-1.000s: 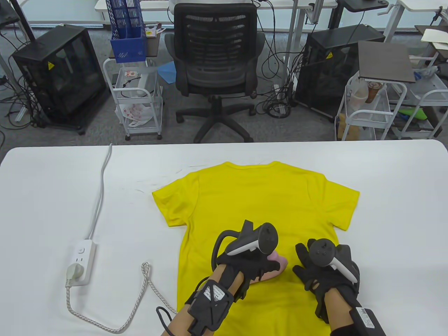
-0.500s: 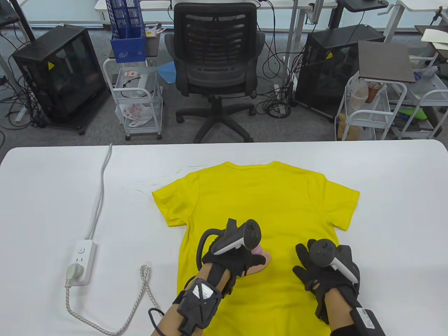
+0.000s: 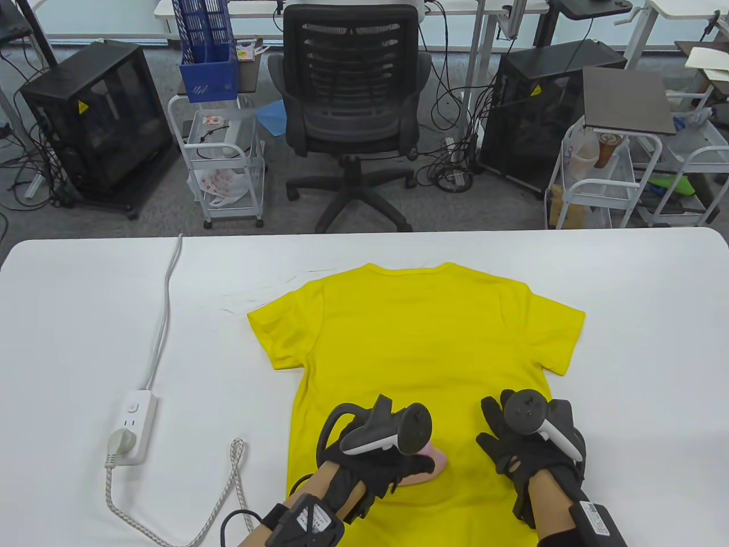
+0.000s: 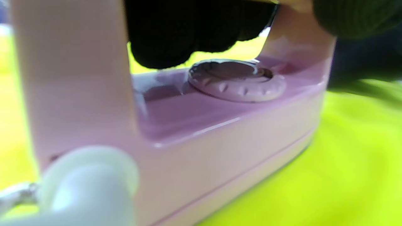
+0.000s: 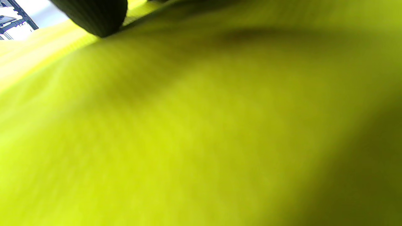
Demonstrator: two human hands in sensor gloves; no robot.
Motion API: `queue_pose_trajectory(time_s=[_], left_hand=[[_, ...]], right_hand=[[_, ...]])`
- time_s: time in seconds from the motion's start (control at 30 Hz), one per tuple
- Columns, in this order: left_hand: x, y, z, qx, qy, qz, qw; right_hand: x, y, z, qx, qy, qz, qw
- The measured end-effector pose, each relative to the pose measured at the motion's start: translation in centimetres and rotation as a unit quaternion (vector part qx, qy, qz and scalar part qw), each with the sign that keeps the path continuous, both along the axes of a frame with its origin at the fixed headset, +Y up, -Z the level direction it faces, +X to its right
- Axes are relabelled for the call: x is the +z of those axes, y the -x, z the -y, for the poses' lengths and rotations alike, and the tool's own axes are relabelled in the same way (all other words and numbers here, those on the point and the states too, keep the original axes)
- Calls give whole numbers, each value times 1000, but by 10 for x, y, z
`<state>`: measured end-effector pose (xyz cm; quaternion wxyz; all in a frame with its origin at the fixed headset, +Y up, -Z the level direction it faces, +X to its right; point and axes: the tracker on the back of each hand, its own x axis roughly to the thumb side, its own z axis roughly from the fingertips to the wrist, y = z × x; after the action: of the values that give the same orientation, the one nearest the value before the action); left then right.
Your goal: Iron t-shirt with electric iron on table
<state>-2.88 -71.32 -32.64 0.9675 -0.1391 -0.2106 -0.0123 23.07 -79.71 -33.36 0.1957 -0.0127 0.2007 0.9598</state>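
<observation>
Gripping pink iron (image 3: pixel 434 462) handle with left hand (image 3: pixel 364 473), flattening shirt (image 3: pixel 421 336) lower centre with spread right hand (image 3: pixel 527 450); upper shirt and sleeves apparently remaining.

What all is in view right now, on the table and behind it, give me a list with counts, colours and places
t-shirt: 1, yellow, flat on the table, centre
iron: 1, pink, on the shirt's lower part, under the left hand
power strip: 1, white, table's left side, a plug in it
braided cord: 1, white, from the plug toward the table's near edge
table: 1, white, foreground
office chair: 1, black, behind the table, centre
black cases: 2, on the floor, left and right
wire carts: 2, white, beside the cases
file rack: 1, blue, back left
left hand: black glove, fingers round the iron's handle
right hand: black glove, flat on the shirt
</observation>
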Motion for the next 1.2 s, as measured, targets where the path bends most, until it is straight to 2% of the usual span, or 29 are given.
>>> queue_pose_trajectory(time_s=[0.07, 0.17, 0.23, 0.3, 0.4, 0.43, 0.5, 0.57, 0.67, 0.73, 0.87, 0.97, 1.03, 1.1, 1.2], left_hand=[[-18, 11, 0, 3, 0, -62, 998], [-37, 26, 1, 16, 12, -124, 992], [-43, 32, 2, 36, 28, -140, 989], [-40, 30, 2, 25, 15, -137, 990], [-31, 22, 3, 46, 41, -62, 996], [-21, 14, 3, 52, 55, -8, 997], [-6, -1, 3, 44, 51, 52, 996], [11, -17, 3, 36, 46, 97, 994], [31, -36, 3, 23, 65, 157, 985], [39, -43, 2, 14, 49, 178, 983], [33, -37, -2, -13, -31, 133, 991], [6, -16, 1, -30, -70, 40, 996], [-11, -1, 2, -26, -61, -20, 998], [-27, 20, 4, 0, -24, -77, 997], [-32, 31, 3, 63, 7, -84, 994]], right_hand=[[0, 0, 0, 0, 0, 0, 1000], [0, 0, 0, 0, 1, 0, 1000], [0, 0, 0, 0, 1, 0, 1000], [0, 0, 0, 1, 2, 0, 1000], [0, 0, 0, 0, 2, 0, 1000], [0, 0, 0, 1, 2, 0, 1000], [0, 0, 0, 1, 2, -1, 1000], [0, 0, 0, 2, 2, -1, 1000], [0, 0, 0, 1, 3, -1, 1000], [0, 0, 0, 2, 3, -1, 1000], [0, 1, 1, 3, 3, -1, 1000], [0, 1, 1, 3, 4, -1, 1000], [0, 1, 1, 3, 4, -1, 1000], [0, 0, 1, 2, 4, -1, 1000], [0, 0, 1, 1, 4, -2, 1000]])
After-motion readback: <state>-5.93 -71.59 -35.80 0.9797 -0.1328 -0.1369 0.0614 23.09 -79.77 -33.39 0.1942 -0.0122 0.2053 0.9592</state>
